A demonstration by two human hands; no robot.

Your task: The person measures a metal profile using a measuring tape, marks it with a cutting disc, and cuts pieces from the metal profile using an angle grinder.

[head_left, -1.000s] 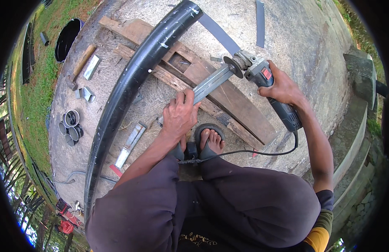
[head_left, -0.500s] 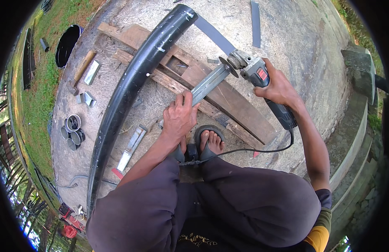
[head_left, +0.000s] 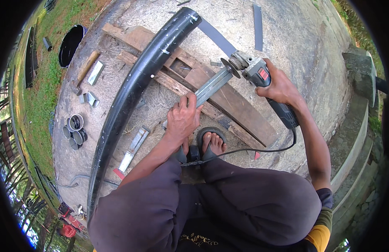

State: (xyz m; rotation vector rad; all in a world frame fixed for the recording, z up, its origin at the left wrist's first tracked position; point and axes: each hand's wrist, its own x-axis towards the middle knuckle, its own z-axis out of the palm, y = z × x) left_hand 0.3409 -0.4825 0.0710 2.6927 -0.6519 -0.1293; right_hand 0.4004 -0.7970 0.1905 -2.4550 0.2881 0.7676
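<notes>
My right hand (head_left: pixel 282 85) is closed around the grey and black body of an angle grinder (head_left: pixel 261 80). The grinder's disc (head_left: pixel 230 67) stands on edge at the far end of a galvanized metal channel (head_left: pixel 213 85); whether it touches the metal I cannot tell. My left hand (head_left: pixel 184 117) grips the near end of that channel, which lies slantwise over wooden boards (head_left: pixel 232 107). From the grinder's back a black cord (head_left: pixel 261 150) curves past my sandalled feet. A long black pipe (head_left: pixel 135 86) lies to the left, across the boards.
A hammer (head_left: pixel 86 72) and short metal offcuts (head_left: pixel 95 73) lie at the left, near several short pipe pieces (head_left: pixel 76 122). Another metal channel (head_left: pixel 134 147) rests left of my left forearm. Flat grey strips (head_left: pixel 258 27) lie at the far side. Concrete steps (head_left: pixel 350 138) rise at the right.
The whole view has shifted slightly, moving everything a little right and down. My hands, the grinder and the channel keep nearly the same places relative to each other.
</notes>
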